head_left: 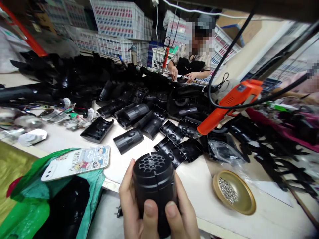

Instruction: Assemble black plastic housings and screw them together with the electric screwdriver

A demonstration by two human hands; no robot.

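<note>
Between my two hands, at the table's front edge, I grip a black cylindrical plastic housing (154, 186) with a perforated round end facing up. My left hand (136, 205) wraps its left side, the thumb pressed on the front. On the opposite side my right hand (183, 209) holds it the same way, thumb beside the other. A vertical seam runs down the housing between its two halves. Just beyond lie loose black shell halves (128, 140), some with hollow insides up. An orange electric screwdriver (224, 106) hangs to the right, its tip above the shells.
A bowl of small screws (234, 192) stands at the right. A phone (77, 162) lies on a green plastic bag (32, 212) at the left. Wired parts (74, 116) and black pieces cover the back. Another person (193, 59) works across the table, before white crates (117, 20).
</note>
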